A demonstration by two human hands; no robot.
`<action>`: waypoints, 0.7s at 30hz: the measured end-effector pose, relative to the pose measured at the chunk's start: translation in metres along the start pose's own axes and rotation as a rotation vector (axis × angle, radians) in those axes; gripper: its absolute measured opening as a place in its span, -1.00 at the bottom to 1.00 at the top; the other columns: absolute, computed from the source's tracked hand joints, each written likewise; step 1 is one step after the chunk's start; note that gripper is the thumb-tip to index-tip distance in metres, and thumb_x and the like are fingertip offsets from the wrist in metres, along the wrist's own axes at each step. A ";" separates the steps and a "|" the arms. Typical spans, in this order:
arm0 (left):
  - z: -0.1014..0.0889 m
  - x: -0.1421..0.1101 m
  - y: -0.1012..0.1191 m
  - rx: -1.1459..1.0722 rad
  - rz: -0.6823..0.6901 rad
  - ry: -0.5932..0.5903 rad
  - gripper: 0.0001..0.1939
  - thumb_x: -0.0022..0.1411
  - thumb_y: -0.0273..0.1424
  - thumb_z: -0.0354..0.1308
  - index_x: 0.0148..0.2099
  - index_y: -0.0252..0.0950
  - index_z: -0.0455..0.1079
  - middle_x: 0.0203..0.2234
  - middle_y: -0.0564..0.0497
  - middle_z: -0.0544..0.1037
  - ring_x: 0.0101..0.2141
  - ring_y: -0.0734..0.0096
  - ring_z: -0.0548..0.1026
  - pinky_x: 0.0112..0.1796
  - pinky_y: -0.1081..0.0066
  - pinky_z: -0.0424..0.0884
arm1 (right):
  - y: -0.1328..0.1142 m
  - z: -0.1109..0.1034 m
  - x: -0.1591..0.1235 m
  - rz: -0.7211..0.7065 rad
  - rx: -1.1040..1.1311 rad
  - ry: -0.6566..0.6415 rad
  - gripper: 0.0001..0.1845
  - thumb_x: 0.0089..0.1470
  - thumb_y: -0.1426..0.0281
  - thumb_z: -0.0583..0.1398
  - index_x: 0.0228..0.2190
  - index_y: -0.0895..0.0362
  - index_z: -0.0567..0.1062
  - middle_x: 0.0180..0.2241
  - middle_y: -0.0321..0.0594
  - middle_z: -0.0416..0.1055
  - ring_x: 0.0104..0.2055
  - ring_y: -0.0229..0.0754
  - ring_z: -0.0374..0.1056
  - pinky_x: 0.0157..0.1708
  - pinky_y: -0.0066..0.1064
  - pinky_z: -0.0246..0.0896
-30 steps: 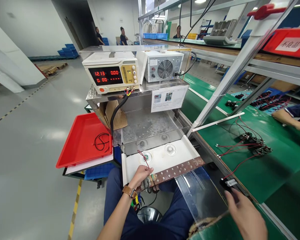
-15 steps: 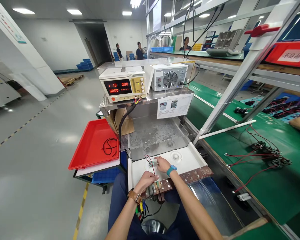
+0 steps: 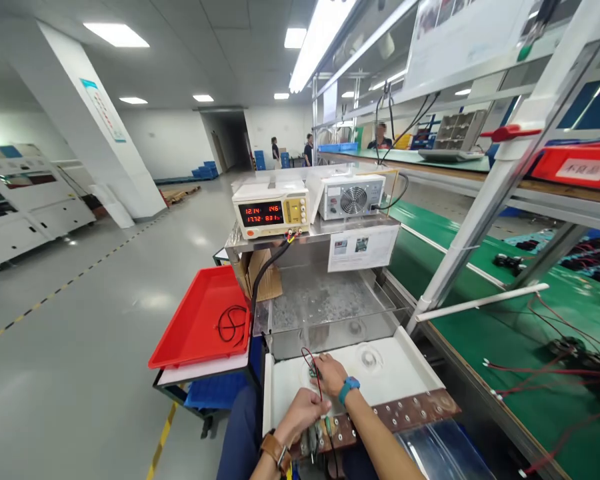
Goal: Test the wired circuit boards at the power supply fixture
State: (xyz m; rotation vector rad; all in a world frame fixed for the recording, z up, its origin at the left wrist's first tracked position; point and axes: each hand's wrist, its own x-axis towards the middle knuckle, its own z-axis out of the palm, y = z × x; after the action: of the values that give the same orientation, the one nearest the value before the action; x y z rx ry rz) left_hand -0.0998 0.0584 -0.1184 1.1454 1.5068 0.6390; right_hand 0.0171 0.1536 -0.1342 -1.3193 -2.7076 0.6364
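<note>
My left hand [image 3: 306,412], with a brown-strapped watch at its wrist, pinches the end of a thin red wire [image 3: 316,375] just above a brown strip [image 3: 405,408] studded with metal contacts. The wire loops up and back to a small part with a green circuit board [image 3: 313,371] in a shallow white tray [image 3: 290,385]. My right hand [image 3: 331,375], wearing a blue watch, has its fingers closed on this small part and partly covers it. By my left hand, a green clip with a cable [image 3: 329,427] is at the strip.
A power supply [image 3: 270,212] with lit red digits stands on a metal shelf ahead, beside a grey unit with a fan [image 3: 354,199]. On the left a red tray [image 3: 200,320] holds a black cable. Red-wired parts [image 3: 575,360] lie on the green bench. People are in the background.
The power supply's digits have gone from near zero to higher readings. My right fingers have closed over the small part. The left hand still pinches the wire; the camera view has tilted up.
</note>
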 end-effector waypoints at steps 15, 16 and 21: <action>0.001 0.004 0.003 -0.041 0.110 0.240 -0.26 -0.27 0.44 -0.02 -0.59 -0.20 0.24 -0.65 0.00 0.40 -0.54 0.34 0.36 -0.49 0.38 0.22 | -0.007 -0.017 -0.007 0.071 0.132 0.261 -0.74 0.05 0.24 0.28 -0.22 0.11 0.50 -0.24 -0.18 0.53 -0.17 -0.09 0.41 -0.22 -0.40 0.14; 0.000 0.003 0.005 -0.039 0.123 0.237 -0.25 -0.26 0.44 -0.02 -0.55 -0.21 0.27 -0.63 -0.01 0.43 -0.51 0.29 0.41 -0.48 0.37 0.26 | -0.003 -0.025 -0.015 0.140 0.186 0.373 -0.73 0.05 0.21 0.28 -0.23 0.09 0.50 -0.31 -0.23 0.53 -0.24 -0.13 0.40 -0.27 -0.42 0.12; -0.011 0.007 0.009 -0.187 0.102 0.255 -0.16 -0.41 0.34 0.22 -0.27 -0.26 0.46 -0.48 -0.10 0.61 -0.35 0.07 0.58 -0.39 0.27 0.46 | 0.057 -0.093 -0.101 0.560 0.367 0.936 -0.71 0.06 0.15 0.23 -0.28 0.09 0.50 -0.55 -0.35 0.41 -0.50 -0.24 0.30 -0.46 -0.46 0.02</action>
State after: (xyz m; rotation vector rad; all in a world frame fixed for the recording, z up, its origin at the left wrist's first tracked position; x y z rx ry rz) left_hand -0.1072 0.0707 -0.1107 1.0304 1.5698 1.0053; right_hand 0.1442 0.1388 -0.0596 -1.6875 -1.4299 0.3606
